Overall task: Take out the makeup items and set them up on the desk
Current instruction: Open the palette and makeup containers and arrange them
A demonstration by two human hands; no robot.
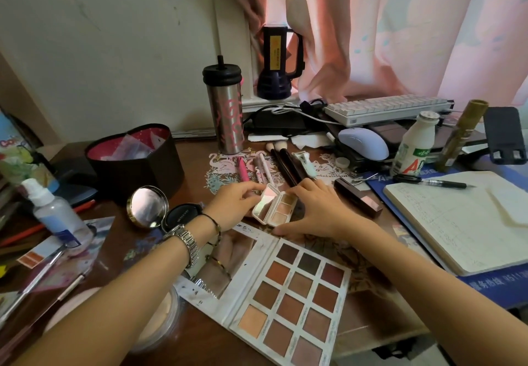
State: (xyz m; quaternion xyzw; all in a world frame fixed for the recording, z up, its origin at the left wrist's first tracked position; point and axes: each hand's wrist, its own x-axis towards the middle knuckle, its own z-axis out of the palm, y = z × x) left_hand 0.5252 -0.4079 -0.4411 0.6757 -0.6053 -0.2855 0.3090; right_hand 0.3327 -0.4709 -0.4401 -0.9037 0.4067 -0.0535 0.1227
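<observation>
We see both hands meeting over a small open palette [275,207] on the tabletop [368,280], and we place everything else by that palette. The left hand [233,207] pinches its raised mirror lid from the left side, thumb and fingers curled on the lid's edge, so this grip is grasping the palette. The right hand [311,212] lies over the palette's right and near edges, fingers bent around the case and thumb stretched flat along the tabletop beneath it; this grip too holds the palette. The palette shows pale and tan pans and sits tilted.

Just nearer us than the palette lies a large eyeshadow palette [291,300], open flat with twelve brown and rust pans. Left of the palette stands an open round compact [148,207] with its mirror up. Beyond the palette lie makeup brushes [281,162] and pink pencils [243,170] side by side. Far left and beyond it sits a dark heart-shaped box [137,165], open. Just right of the palette lies a dark lipstick case [358,197], and further right an open notebook [463,222]
</observation>
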